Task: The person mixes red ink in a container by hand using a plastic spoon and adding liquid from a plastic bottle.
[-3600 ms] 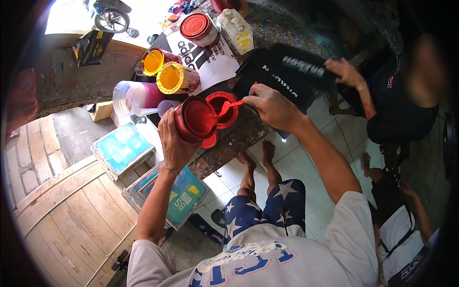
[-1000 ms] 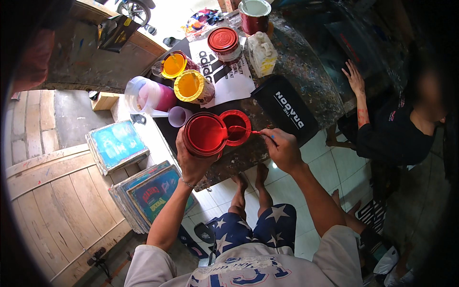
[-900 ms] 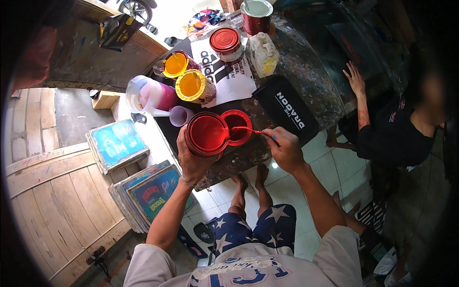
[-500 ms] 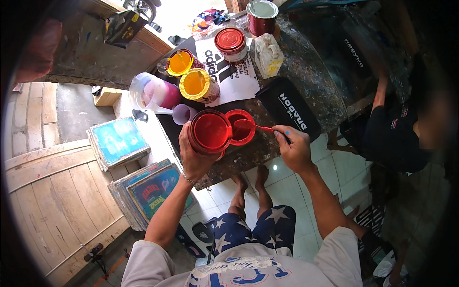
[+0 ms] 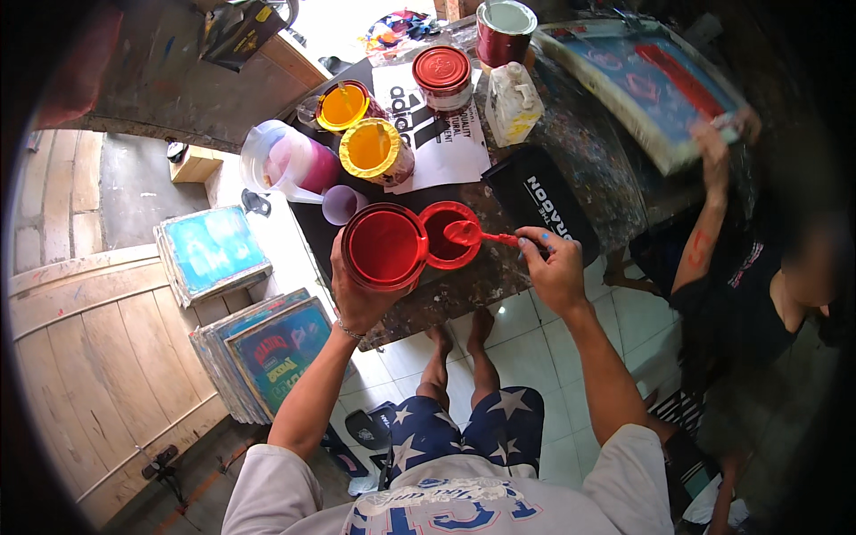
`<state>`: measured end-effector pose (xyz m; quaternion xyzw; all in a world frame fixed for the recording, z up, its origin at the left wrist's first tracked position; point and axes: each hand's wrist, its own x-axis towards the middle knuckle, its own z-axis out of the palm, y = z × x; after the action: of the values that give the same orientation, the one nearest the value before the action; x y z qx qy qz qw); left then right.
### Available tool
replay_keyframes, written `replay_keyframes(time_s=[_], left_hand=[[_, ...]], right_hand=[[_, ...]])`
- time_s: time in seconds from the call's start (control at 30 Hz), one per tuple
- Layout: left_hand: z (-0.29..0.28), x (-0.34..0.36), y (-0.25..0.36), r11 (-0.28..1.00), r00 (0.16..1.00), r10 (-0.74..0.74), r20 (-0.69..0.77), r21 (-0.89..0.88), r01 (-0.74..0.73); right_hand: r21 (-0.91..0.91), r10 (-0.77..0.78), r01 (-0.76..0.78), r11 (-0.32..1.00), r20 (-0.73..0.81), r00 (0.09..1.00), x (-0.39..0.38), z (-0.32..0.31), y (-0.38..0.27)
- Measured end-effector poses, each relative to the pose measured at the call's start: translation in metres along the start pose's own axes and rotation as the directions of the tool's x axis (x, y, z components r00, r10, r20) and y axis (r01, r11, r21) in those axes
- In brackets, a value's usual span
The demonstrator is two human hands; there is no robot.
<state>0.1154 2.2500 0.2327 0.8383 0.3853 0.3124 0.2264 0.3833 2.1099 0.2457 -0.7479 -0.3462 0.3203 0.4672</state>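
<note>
My left hand [image 5: 358, 301] is wrapped round a can of red paint [image 5: 382, 248], tipped to the right so that its lip meets a smaller red-smeared tub [image 5: 462, 259]. Between the fingers of my right hand [image 5: 556, 270] is the handle of a paint-coated red spoon [image 5: 462, 234]. The spoon's bowl is over the tub's opening, close to the can's lip. How deep the paint in the tub lies, I cannot tell.
Yellow paint cans [image 5: 371, 152], a pitcher of pink liquid [image 5: 299, 159] and a purple cup [image 5: 341, 206] crowd the left. A black pouch [image 5: 541, 198] lies right. Beyond it, a co-worker's hand [image 5: 713, 143] grips a framed print screen [image 5: 615, 80]. Stacked screens [image 5: 276, 352] lean below left.
The spoon's bowl has lifted and turned, now showing a broad red-coated face. My right hand shifted slightly right. The co-worker's framed screen has come up into view over the table at the right.
</note>
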Motion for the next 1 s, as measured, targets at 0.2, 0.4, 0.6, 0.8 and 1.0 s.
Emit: replay_keyframes(time_s=[0.2,0.4,0.6,0.8,1.0], left_hand=[[0.005,-0.014,-0.011,0.985,0.988,-0.155,0.009,-0.077,0.155],[0.003,-0.008,0.004,0.986,0.993,-0.106,-0.048,-0.133,0.099],[0.006,0.001,0.0,0.998,0.999,-0.03,-0.034,-0.063,0.028],[0.009,0.004,0.0,0.997,0.999,-0.013,-0.03,-0.073,0.01],[0.01,0.009,0.004,0.999,0.998,0.041,-0.055,0.017,-0.04]], right_hand=[[0.075,0.149,-0.152,0.986,0.042,0.988,0.007,0.008,0.002],[-0.021,0.01,-0.01,1.0,0.0,1.0,0.001,0.006,-0.011],[0.07,-0.03,0.032,0.997,-0.032,0.999,0.003,-0.016,-0.022],[0.038,-0.089,0.088,0.995,0.046,0.995,0.007,-0.027,-0.044],[0.012,-0.138,0.138,0.99,0.086,0.987,0.001,-0.032,-0.046]])
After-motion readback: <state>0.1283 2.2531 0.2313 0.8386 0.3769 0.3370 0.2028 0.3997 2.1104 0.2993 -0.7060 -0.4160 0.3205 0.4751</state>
